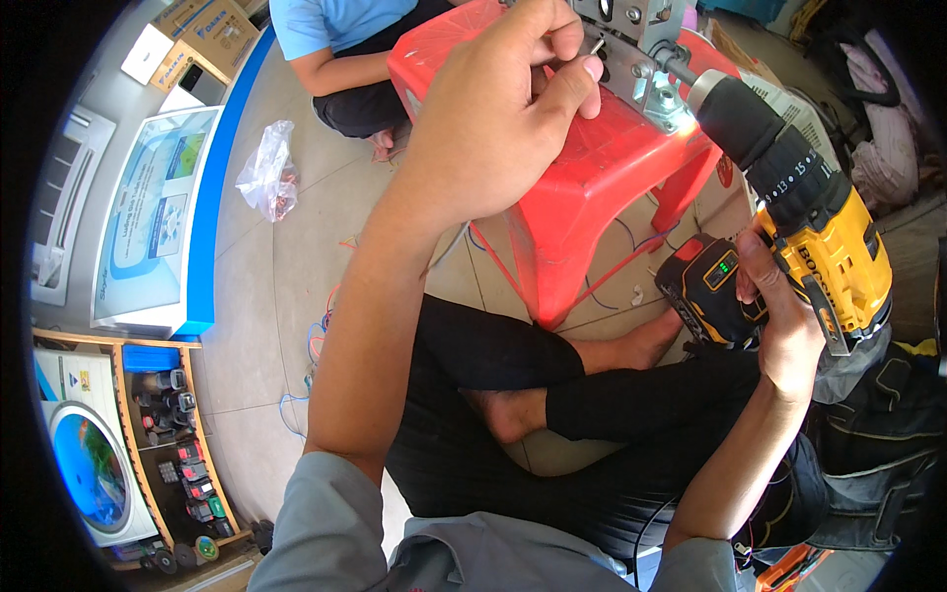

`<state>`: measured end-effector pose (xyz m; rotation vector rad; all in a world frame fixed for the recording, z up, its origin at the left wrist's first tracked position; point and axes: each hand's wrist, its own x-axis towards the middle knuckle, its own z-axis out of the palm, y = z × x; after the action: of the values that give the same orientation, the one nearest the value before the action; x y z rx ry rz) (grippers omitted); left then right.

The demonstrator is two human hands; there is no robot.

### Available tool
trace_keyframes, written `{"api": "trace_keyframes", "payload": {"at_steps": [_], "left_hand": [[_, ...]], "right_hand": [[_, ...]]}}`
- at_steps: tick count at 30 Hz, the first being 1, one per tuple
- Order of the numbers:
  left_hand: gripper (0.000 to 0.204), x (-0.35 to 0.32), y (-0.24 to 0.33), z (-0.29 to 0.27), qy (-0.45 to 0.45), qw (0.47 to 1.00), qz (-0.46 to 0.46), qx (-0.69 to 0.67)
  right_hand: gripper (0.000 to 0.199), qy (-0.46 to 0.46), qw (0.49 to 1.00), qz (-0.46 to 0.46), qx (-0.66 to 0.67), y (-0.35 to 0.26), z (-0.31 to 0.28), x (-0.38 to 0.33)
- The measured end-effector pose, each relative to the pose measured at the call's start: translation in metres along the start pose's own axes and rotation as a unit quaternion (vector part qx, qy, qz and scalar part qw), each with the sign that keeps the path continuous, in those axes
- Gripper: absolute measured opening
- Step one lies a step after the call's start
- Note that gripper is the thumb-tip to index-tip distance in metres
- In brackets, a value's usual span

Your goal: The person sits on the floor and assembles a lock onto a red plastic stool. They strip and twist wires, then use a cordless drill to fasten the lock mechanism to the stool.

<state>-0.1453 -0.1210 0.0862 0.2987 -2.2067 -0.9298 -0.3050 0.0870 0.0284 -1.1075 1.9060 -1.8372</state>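
Observation:
My right hand (pixel 789 321) is wrapped round the grip of a yellow and black cordless drill (pixel 834 242), held tilted with its battery lit green. The drill's chuck points at a shaft on a metal bracket device (pixel 656 84), which stands on a red plastic stool (pixel 582 187). Over the stool, my left hand (pixel 498 118) is closed in a pinch. A thin grey cable (pixel 451 245) hangs below its wrist, and a small metallic tip (pixel 597 45) shows by the thumb. The palm hides how the two connect.
Across the stool sits another person (pixel 345 49) in a blue shirt. A clear plastic bag (pixel 268 173) lies on the tiled floor, with loose coloured wires nearer me. Left are a white display counter (pixel 148 217) and a shelf of tools (pixel 178 444); a black bag (pixel 878 444) lies right.

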Motion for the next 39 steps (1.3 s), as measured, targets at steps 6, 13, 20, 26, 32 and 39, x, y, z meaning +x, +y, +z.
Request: {"api": "trace_keyframes", "payload": {"at_steps": [6, 13, 20, 26, 32, 39], "left_hand": [[0.017, 0.006, -0.005, 0.000, -0.016, 0.999, -0.002, -0.038], [0.012, 0.001, -0.020, 0.002, 0.009, 1.000, 0.018, -0.016], [0.012, -0.003, -0.009, 0.002, 0.001, 0.997, -0.070, -0.013], [0.013, -0.005, -0.012, 0.005, 0.047, 0.997, -0.044, -0.041], [0.011, -0.006, -0.016, 0.005, 0.031, 0.997, -0.014, 0.066], [0.008, -0.017, -0.025, 0.013, 0.185, 0.982, 0.025, -0.028]], "right_hand": [[0.017, -0.009, 1.000, 0.011, 0.023, 0.000, -0.002, 0.000], [0.013, -0.003, 0.999, 0.040, 0.001, 0.000, -0.002, -0.003], [0.015, -0.007, 0.998, 0.060, 0.001, -0.002, -0.003, -0.008], [0.015, -0.010, 0.997, 0.065, 0.041, -0.006, -0.001, -0.006], [0.015, -0.006, 0.997, 0.061, 0.052, -0.003, -0.001, -0.006], [0.011, -0.028, 0.995, 0.062, 0.078, -0.005, 0.001, -0.006]]}}
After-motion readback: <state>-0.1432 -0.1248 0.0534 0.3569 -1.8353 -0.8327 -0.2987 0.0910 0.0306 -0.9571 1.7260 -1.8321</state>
